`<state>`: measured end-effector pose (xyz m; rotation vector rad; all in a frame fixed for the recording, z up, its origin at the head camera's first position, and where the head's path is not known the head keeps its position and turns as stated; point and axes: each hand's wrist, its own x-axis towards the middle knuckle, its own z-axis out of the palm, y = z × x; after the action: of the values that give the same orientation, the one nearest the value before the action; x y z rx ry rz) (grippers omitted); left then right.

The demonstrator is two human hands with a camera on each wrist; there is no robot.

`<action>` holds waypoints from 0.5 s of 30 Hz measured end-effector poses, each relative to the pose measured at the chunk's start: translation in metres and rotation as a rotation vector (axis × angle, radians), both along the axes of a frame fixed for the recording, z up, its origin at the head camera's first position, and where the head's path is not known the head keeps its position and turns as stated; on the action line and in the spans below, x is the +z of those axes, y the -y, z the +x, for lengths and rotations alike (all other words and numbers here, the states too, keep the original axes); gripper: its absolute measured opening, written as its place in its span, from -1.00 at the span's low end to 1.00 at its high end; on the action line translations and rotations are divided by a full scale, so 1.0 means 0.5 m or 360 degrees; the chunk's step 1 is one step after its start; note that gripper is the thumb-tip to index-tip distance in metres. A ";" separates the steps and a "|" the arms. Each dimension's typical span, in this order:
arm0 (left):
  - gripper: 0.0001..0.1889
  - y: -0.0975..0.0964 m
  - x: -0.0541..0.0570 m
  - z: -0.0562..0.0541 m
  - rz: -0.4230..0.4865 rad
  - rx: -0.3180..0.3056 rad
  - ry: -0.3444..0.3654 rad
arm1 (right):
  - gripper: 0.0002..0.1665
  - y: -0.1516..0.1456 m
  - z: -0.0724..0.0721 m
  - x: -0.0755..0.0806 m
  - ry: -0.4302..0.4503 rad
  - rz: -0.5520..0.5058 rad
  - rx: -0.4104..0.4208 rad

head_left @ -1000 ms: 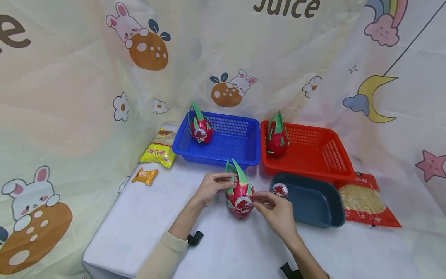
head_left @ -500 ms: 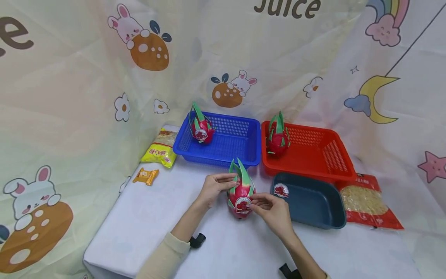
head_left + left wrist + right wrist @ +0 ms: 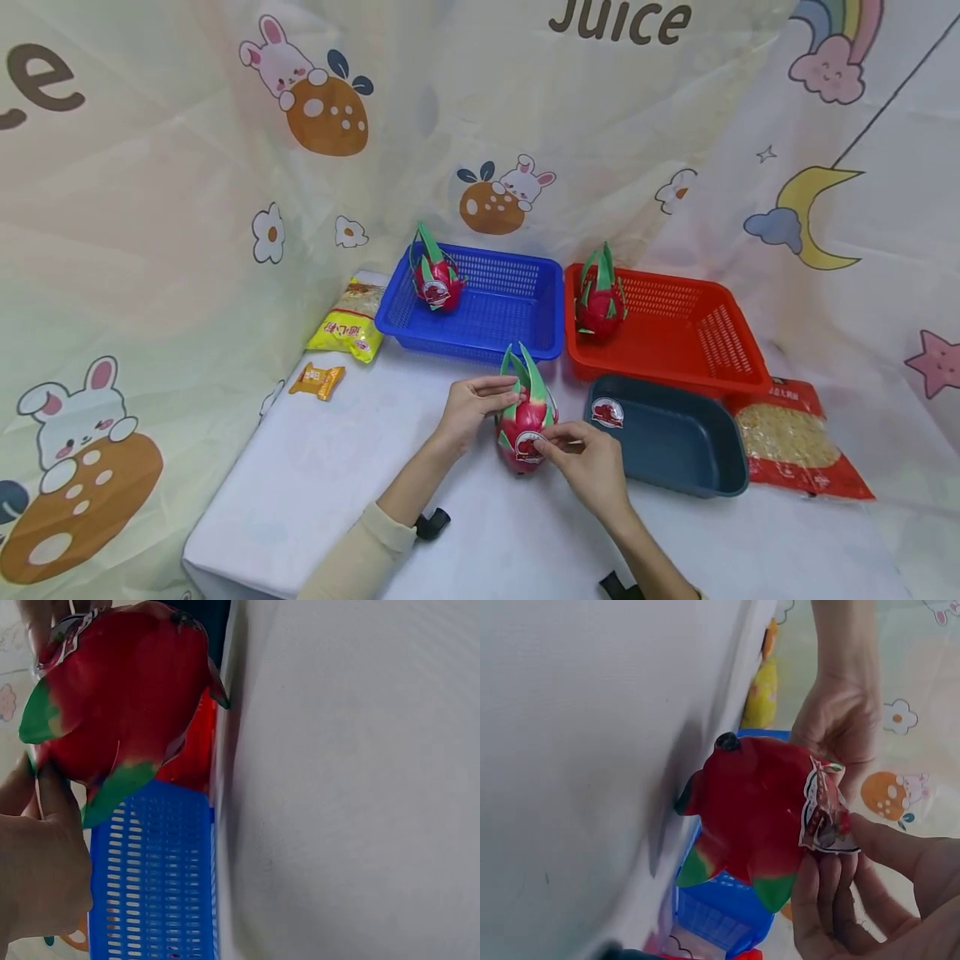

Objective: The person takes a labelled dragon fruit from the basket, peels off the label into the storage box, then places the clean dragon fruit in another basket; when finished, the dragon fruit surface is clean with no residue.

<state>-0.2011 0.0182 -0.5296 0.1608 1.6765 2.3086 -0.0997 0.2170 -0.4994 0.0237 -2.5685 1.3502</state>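
Observation:
A red dragon fruit [image 3: 517, 429] with green leaf tips hangs between my hands, just above the white table. My left hand [image 3: 468, 408] pinches it at the leafy end; in the left wrist view its thumb and fingers meet at the fruit's [image 3: 135, 697] green leaves. On the fruit's side is a round white-edged sticker [image 3: 814, 802]. My right hand [image 3: 588, 467] pinches the sticker's edge, with thumb on its face and fingers below in the right wrist view. There the sticker looks creased. Part of its print is hidden by the thumb.
Behind stand a blue basket [image 3: 502, 312] and a red basket [image 3: 675, 333], each holding another dragon fruit. A dark tray [image 3: 682, 437] with a similar round sticker [image 3: 607, 412] lies to the right, beside a red-edged bag [image 3: 795, 437]. Left are a yellow bag [image 3: 348, 325] and an orange packet [image 3: 317, 380].
The right thumb and fingers have moved from the sticker's right edge further onto it, covering more of its print. The left hand keeps its hold, and the whole view has drifted slightly.

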 end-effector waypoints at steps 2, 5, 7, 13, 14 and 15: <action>-0.62 0.001 -0.002 -0.003 -0.0008 -0.0006 -0.0018 | -0.79 -0.002 0.000 -0.002 -0.0049 -0.0001 0.0040; -0.63 0.005 -0.005 -0.009 -0.0009 -0.0022 -0.0033 | -0.81 -0.008 -0.001 -0.005 -0.0023 -0.0073 0.0124; -0.63 0.008 -0.006 -0.012 -0.0003 -0.0045 -0.0042 | -0.82 -0.013 -0.003 -0.008 0.0059 -0.0176 0.0188; -0.64 0.019 -0.005 -0.016 -0.0007 -0.0105 -0.0040 | -0.78 -0.034 -0.010 -0.016 0.0398 -0.0600 0.0394; -0.64 0.021 -0.005 -0.016 -0.0006 -0.0112 -0.0043 | -0.75 -0.038 -0.011 -0.014 0.0456 -0.0712 0.0416; -0.65 0.022 -0.004 -0.016 -0.0004 -0.0113 -0.0046 | -0.73 -0.043 -0.013 -0.011 0.0498 -0.0799 0.0417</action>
<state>-0.2092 0.0070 -0.5316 0.2504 1.6594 2.2627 -0.1060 0.2385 -0.5047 0.0671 -2.4384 2.2227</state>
